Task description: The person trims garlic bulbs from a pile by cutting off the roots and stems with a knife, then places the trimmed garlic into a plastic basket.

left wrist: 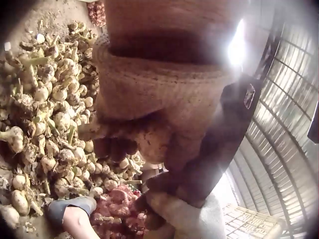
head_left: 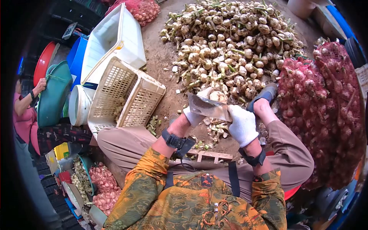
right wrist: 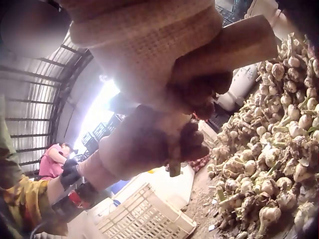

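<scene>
In the head view my gloved right hand (head_left: 243, 125) grips a cleaver (head_left: 209, 107), its broad, stained blade reaching left across the front of my left hand. The wooden handle (right wrist: 249, 42) juts out of the fist in the right wrist view. My gloved left hand (head_left: 194, 117) is partly hidden behind the blade, its fingers curled. A short garlic stem (right wrist: 174, 163) pokes out below those fingers in the right wrist view; the bulb itself is mostly covered. Just beyond both hands spreads a big heap of garlic bulbs (head_left: 230, 46) with cut stems.
Red mesh sacks of garlic (head_left: 303, 88) stand at the right. To the left are a slatted cream crate (head_left: 143, 99), a white tub (head_left: 132, 42) and a white bucket (head_left: 79, 105). Another person (head_left: 28, 103) in pink holds a green basin (head_left: 53, 96). Trimmed stems litter the ground.
</scene>
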A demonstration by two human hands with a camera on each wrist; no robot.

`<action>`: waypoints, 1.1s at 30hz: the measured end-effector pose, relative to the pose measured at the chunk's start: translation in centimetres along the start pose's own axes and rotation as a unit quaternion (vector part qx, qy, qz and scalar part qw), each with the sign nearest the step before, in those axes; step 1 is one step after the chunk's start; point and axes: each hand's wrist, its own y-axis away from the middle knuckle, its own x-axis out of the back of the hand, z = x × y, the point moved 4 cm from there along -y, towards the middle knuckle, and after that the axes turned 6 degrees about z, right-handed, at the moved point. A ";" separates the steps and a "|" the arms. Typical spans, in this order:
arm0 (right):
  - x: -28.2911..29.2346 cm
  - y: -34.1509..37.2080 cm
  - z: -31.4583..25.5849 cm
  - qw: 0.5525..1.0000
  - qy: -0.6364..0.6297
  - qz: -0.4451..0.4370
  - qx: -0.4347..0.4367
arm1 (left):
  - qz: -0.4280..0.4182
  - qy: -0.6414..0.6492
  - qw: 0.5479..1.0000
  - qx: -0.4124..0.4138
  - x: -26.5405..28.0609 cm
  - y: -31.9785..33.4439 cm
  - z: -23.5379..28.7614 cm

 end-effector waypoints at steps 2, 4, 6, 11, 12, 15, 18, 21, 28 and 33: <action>-0.4 0.2 0.2 1.000 -0.006 -0.006 0.002 | -0.009 -0.030 0.999 0.037 -0.6 0.4 -0.2; -1.0 0.4 0.4 1.000 0.012 -0.007 0.005 | 0.055 0.203 0.971 0.115 -1.1 1.0 -0.8; -0.6 0.4 0.1 1.000 0.002 -0.021 -0.012 | 0.063 0.255 0.955 0.138 -1.1 1.2 -0.9; -1.1 0.5 -0.1 1.000 -0.011 -0.024 -0.004 | 0.033 -0.011 0.999 0.023 -0.2 0.6 -0.8; -1.5 0.6 0.0 1.000 -0.011 -0.020 -0.008 | 0.032 -0.024 0.999 0.024 -0.4 0.7 -1.7; -2.9 1.1 1.4 1.000 0.005 0.000 -0.029 | 0.042 0.195 0.971 0.131 -0.8 1.5 -3.1; -3.6 1.4 2.9 0.996 -0.008 0.093 0.002 | 0.017 0.130 0.975 0.182 0.4 1.4 0.2; -3.5 1.1 9.1 0.977 0.085 -0.013 -0.197 | 0.034 0.209 0.954 0.214 0.9 1.8 2.4; -3.4 0.4 5.3 0.944 -0.273 -0.003 -0.185 | 0.114 0.388 0.894 0.192 2.0 0.9 -0.2; -2.9 0.4 3.4 0.967 -0.230 0.040 -0.102 | 0.017 0.489 0.819 0.299 -1.1 1.7 -1.6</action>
